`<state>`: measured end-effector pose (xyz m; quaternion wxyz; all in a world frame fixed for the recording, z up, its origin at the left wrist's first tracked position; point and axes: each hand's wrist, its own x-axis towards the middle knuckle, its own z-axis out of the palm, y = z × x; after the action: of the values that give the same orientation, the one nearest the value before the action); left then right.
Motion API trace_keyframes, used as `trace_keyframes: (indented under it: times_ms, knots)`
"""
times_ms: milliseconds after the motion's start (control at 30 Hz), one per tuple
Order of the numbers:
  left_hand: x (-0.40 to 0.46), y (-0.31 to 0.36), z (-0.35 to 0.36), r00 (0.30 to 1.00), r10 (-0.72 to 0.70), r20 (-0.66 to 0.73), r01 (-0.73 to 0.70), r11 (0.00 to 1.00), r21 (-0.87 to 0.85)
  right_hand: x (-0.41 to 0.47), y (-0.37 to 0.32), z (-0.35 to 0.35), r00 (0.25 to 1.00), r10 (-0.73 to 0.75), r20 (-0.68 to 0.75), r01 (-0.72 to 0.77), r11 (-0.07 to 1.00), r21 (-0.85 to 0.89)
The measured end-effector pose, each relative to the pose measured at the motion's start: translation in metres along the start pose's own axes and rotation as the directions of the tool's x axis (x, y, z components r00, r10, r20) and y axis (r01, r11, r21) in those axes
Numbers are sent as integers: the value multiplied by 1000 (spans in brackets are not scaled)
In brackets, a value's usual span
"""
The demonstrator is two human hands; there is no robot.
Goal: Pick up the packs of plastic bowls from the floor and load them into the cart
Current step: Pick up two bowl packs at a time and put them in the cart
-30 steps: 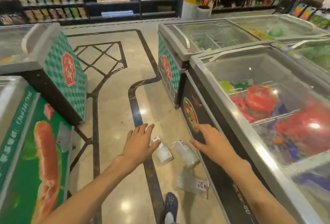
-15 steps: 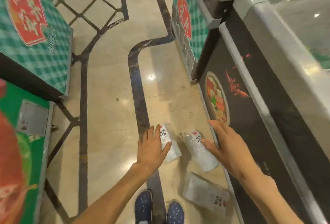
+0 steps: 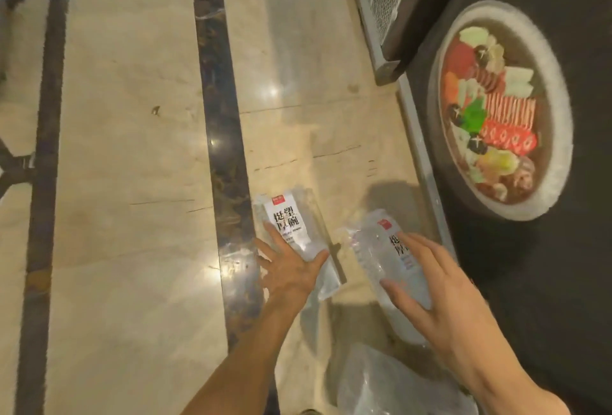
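Still at the pick-up step, the left hand and right hand each reach with fingers spread over a separate pack of plastic bowls on the floor, a third pack lying nearer; next, closing around both packs seems called for.

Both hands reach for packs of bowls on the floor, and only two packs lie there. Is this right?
Not quite. The head view shows three packs: one under the left hand, one under the right hand, and a third pack nearer the person. The rest is right.
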<state>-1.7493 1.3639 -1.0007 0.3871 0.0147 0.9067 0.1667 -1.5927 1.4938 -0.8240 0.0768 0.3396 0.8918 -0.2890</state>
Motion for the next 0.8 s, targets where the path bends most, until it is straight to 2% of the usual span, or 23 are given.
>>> trace_keyframes:
  times_ms: [133, 233, 333, 467, 633, 733, 800]
  knots:
    - [12, 9, 35, 997, -70, -37, 66, 992, -105, -4, 26, 25, 997, 26, 69, -29, 999, 37]
    - [22, 11, 48, 989, -96, -114, 75, 981, -178, -7, 43, 36, 998, 47, 42, -49, 997, 52]
    - [17, 7, 47, 979, -58, -195, 27, 988, -154, -12, 49, 39, 996, 94, 5, -94, 993, 66]
    - [16, -10, 24, 994, 9, -113, -21, 994, -104, -8, 58, 47, 993, 120, -8, -119, 992, 49]
    - [-7, -28, -14, 990, 132, -55, -137, 986, -91, 11, 74, 50, 951, 299, 85, -304, 951, 51]
    - [-10, -54, -29, 980, 193, -36, -196, 974, -113, 34, 95, 73, 928, 357, 104, -356, 934, -36]
    - [-13, -68, -35, 975, 219, -30, -221, 967, -131, 48, 112, 88, 928, 348, 133, -332, 934, -130]
